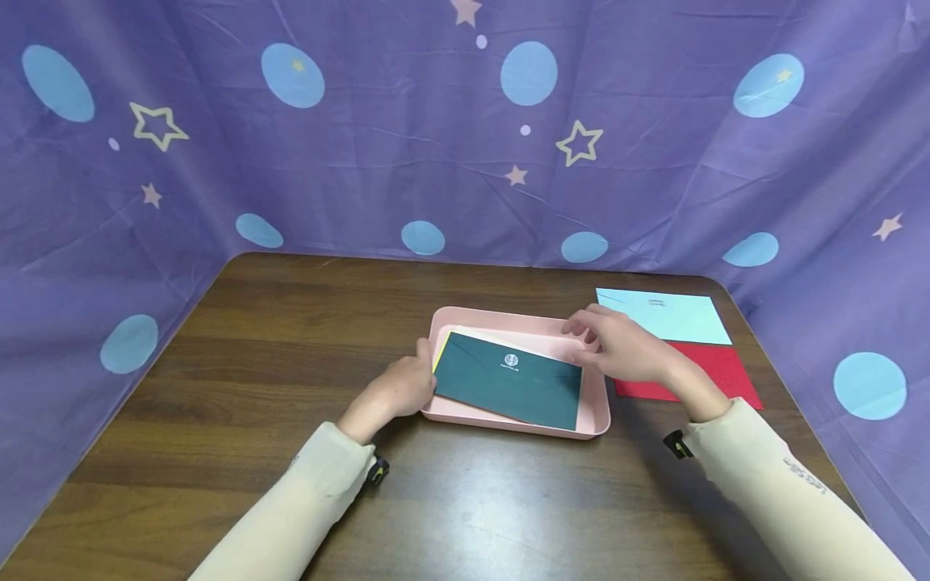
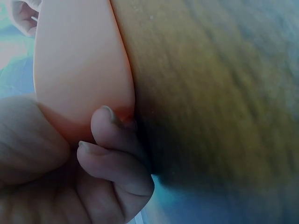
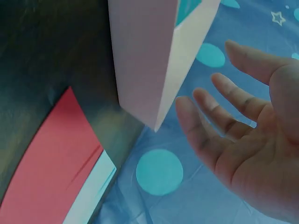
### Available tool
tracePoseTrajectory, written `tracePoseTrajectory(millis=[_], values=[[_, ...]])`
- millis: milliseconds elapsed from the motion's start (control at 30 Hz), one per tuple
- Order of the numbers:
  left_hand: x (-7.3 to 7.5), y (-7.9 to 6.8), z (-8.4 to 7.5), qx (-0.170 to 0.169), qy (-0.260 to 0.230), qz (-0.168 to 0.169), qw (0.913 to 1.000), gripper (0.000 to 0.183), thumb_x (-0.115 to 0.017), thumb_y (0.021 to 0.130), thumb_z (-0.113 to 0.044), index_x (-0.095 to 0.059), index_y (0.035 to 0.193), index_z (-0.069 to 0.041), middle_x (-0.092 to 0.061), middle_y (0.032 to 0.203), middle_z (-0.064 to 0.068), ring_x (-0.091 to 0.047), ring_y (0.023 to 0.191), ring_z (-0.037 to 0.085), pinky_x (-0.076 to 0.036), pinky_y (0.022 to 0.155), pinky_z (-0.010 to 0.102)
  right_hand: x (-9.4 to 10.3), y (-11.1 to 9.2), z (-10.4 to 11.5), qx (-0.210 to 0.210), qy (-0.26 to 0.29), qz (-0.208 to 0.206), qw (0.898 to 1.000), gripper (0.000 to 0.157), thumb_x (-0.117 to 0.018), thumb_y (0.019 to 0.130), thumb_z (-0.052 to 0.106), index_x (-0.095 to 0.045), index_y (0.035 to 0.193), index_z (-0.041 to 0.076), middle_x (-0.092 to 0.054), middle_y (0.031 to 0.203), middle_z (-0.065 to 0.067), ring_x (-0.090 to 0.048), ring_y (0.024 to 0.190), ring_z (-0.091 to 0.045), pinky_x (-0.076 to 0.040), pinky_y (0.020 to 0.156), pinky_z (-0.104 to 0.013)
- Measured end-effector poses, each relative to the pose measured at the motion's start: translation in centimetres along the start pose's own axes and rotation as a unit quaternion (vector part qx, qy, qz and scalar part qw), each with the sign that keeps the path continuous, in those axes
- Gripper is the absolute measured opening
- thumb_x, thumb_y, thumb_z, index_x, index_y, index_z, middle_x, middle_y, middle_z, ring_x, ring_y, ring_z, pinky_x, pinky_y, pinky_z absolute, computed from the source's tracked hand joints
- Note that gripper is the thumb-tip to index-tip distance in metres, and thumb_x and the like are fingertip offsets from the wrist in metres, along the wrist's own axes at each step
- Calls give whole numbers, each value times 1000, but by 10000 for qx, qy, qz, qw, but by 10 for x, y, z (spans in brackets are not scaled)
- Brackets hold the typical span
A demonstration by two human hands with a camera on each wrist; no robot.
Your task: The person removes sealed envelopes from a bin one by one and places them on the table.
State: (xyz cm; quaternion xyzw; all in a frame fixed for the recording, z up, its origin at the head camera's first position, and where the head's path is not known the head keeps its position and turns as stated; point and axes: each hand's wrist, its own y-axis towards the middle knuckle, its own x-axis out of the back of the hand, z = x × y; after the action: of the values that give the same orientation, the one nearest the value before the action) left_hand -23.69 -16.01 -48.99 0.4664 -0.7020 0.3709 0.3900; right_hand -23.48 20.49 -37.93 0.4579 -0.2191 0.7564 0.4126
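A pink tray [image 1: 479, 420] stands on the table, with a dark green envelope [image 1: 508, 383] lying askew in it, a small white emblem on top. Yellow and pale edges peek out from beneath that envelope. At the tray's left end my left hand [image 1: 398, 389] grips the wall; the left wrist view shows curled fingers [image 2: 114, 165] against the tray's outside. My right hand [image 1: 628, 343] hovers over the tray's right end, fingers spread and loosely bent. Nothing is between those fingers in the right wrist view, where the tray's corner [image 3: 140, 60] stands beside them.
Right of the tray, a light blue envelope [image 1: 683, 316] and a red envelope [image 1: 715, 367] lie on the brown wooden table [image 1: 312, 347]. Purple curtains [image 1: 436, 145] with stars and blue dots rise behind the table and at its sides.
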Motion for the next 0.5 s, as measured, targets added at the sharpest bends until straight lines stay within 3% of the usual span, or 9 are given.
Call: tracePoseTrajectory(millis=[333,500], values=[[7,-6,-7,100,-109,92,9998,28,-49,104,-13,-32,121,0,-64,89,21,-63,76,29,-54,74,50,-22,8,4,-171,-176,408,9989,41,-83,93,22,-67,126,5,-65,116,-13,-65,96,-26,-55,87,-44],[-1,2,2,74,-34,30,10000,29,-51,103,-15,-32,121,-2,-65,89,20,-63,76,29,-54,74,50,-32,10,4,-38,-358,365,9987,38,-84,92,20,-69,122,3,-65,114,-13,-61,107,-30,-54,93,-49]])
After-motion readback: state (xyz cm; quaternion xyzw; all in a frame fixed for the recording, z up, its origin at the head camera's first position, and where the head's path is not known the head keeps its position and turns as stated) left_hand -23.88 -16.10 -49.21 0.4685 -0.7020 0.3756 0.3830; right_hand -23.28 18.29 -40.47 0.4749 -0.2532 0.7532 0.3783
